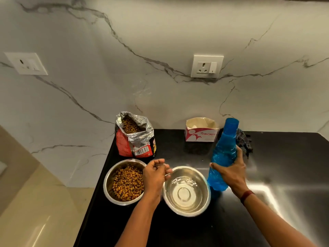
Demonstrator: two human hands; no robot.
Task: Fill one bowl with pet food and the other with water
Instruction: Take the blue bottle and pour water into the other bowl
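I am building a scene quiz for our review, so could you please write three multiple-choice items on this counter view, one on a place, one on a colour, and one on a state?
1. Where does the food bag stand?
A. behind the kibble bowl
B. in the sink
C. right of the bottle

2. What colour is the bottle?
A. red
B. blue
C. green

3. What does the right hand do?
A. hangs free
B. holds a spoon
C. grips the bottle

Answers: 1 A, the bag is nearer the wall than the bowl; 2 B, its plastic is blue; 3 C, fingers wrap its body.
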